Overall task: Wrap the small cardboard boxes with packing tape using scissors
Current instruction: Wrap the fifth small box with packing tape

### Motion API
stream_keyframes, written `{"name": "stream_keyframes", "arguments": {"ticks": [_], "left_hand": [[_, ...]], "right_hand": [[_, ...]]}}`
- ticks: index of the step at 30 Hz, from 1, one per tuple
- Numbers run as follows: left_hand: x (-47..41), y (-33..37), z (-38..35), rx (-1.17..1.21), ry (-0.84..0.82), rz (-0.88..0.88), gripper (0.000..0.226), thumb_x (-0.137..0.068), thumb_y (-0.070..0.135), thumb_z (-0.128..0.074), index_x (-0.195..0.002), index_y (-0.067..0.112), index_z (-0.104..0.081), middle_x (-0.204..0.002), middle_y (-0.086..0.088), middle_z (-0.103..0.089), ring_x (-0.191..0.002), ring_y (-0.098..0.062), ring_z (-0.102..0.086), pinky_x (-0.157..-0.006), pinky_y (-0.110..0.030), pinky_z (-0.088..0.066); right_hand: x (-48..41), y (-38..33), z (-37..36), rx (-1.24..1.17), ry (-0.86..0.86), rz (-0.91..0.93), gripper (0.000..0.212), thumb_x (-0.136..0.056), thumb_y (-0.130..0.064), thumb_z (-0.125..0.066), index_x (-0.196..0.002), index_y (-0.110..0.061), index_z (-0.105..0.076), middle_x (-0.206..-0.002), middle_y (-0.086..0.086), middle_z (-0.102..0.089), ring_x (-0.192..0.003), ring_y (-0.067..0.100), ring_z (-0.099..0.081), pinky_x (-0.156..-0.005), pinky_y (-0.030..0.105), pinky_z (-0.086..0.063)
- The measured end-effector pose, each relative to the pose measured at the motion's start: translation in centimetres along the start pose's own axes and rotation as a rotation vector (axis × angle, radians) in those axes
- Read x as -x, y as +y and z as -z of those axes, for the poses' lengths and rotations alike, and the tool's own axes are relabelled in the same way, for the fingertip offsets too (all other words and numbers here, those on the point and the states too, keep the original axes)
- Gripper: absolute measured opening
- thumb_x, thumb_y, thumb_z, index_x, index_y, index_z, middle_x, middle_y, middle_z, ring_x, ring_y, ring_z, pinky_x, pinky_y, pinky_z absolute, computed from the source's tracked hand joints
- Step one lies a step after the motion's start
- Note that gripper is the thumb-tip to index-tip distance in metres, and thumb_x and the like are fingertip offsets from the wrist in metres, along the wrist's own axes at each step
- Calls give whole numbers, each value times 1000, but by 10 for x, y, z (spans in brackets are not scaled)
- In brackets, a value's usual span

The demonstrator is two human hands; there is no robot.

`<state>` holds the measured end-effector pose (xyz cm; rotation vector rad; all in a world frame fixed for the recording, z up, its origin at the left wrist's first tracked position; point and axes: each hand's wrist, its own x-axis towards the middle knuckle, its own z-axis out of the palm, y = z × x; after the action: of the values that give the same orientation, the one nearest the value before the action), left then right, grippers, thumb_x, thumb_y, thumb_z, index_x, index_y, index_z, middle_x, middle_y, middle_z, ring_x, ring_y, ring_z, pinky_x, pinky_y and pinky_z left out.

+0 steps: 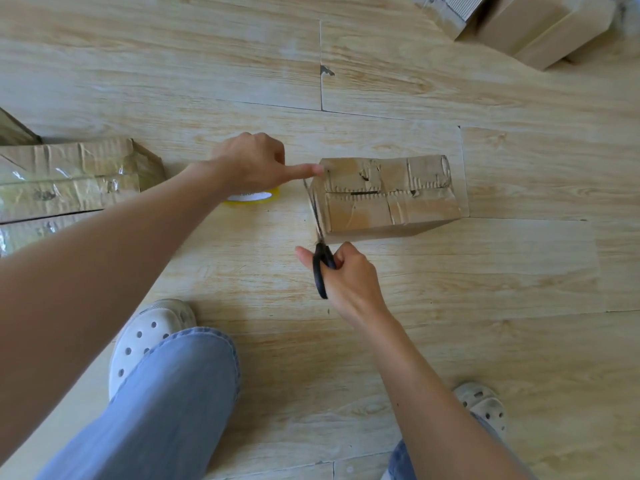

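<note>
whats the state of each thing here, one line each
small cardboard box, flaps closed, upright on floor
scissors, in right hand, blades along box's left edge
tape roll, partly hidden under left hand
left hand, grips tape roll, index fingertip on box corner
right hand, grips scissors

I have just one view, from the camera on my head. It faces steeply down and a little forward at the wooden floor (398, 327), wide-angled, close over my work. My left hand (251, 162) and right hand (351, 277) fall near the middle, my shoes (149, 337) along the bottom edge, stacked boxes (540, 29) in the far right corner
</note>
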<state>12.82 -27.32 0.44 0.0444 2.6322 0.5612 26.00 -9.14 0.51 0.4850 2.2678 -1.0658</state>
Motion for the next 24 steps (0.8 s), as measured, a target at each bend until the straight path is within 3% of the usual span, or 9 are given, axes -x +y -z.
{"name": "stream_keyframes", "arguments": {"ticks": [3, 5, 7, 9, 12, 17, 19, 22, 24], "left_hand": [[-2, 7, 0, -44, 17, 4, 85, -46, 103, -31, -77, 28, -58, -72, 8, -54, -80, -20, -51, -63, -32, -39], [-2, 5, 2, 11, 37, 27, 74, -63, 93, -36, -83, 26, -61, -78, 5, -56, -82, -22, -49, -68, -33, -38], [-1, 0, 6, 131, 37, 45, 45, -86, 66, -47, -93, 25, -64, -88, -1, -58, -84, -23, -48, -68, -32, -36], [3, -7, 13, 287, -15, 53, 12, -89, 32, -54, -94, 27, -65, -92, -4, -61, -81, -22, -52, -61, -28, -37], [13, -16, 21, 395, -120, 48, 23, -86, 13, -56, -92, 34, -63, -94, -4, -60, -77, -17, -54, -60, -25, -41], [23, -17, 24, 435, -216, -7, 29, -86, 13, -65, -89, 41, -61, -100, 4, -60, -79, -7, -55, -66, -27, -44], [24, -15, 25, 438, -236, -35, 28, -86, 14, -66, -91, 42, -61, -96, 11, -60, -78, -4, -56, -65, -25, -43], [28, -12, 26, 435, -264, -54, 26, -87, 18, -67, -94, 42, -61, -94, 17, -59, -79, -5, -56, -64, -24, -43], [31, -10, 29, 424, -284, -70, 26, -87, 19, -67, -95, 43, -61, -96, 14, -59, -81, -7, -57, -66, -26, -44]], "right_hand": [[-2, 10, -13, 259, -31, 20, 61, -74, -77, -59, -86, -19, -45, -69, -8, -50, -58, 10, -49, -52, 23, -35], [-3, 17, -24, 385, -15, 13, 60, -81, -70, -58, -101, -15, -45, -77, -6, -55, -66, 13, -54, -52, 25, -36], [-5, 24, -34, 460, 28, -10, 59, -89, -58, -58, -120, -11, -42, -98, 1, -60, -86, 19, -60, -60, 27, -42], [-7, 29, -42, 513, 49, 7, 59, -93, -47, -57, -132, -9, -34, -119, 6, -55, -109, 22, -54, -71, 30, -44], [-10, 31, -53, 531, 44, 80, 51, -96, -40, -53, -132, -9, -35, -129, 6, -48, -119, 22, -47, -78, 29, -44], [-8, 27, -55, 493, -34, 175, 47, -102, -28, -45, -144, -11, -34, -149, 1, -38, -120, 22, -53, -87, 33, -46], [-7, 21, -50, 493, -25, 222, 37, -103, -27, -40, -137, -12, -44, -140, 1, -50, -109, 21, -58, -79, 30, -43], [-5, 6, -37, 506, 42, 293, 27, -103, -28, -39, -111, -13, -60, -102, 3, -67, -77, 18, -54, -62, 29, -35], [-2, -6, -30, 383, 176, 392, 29, -103, -30, -43, -108, -9, -62, -92, 6, -69, -76, 21, -61, -61, 33, -45]]}}
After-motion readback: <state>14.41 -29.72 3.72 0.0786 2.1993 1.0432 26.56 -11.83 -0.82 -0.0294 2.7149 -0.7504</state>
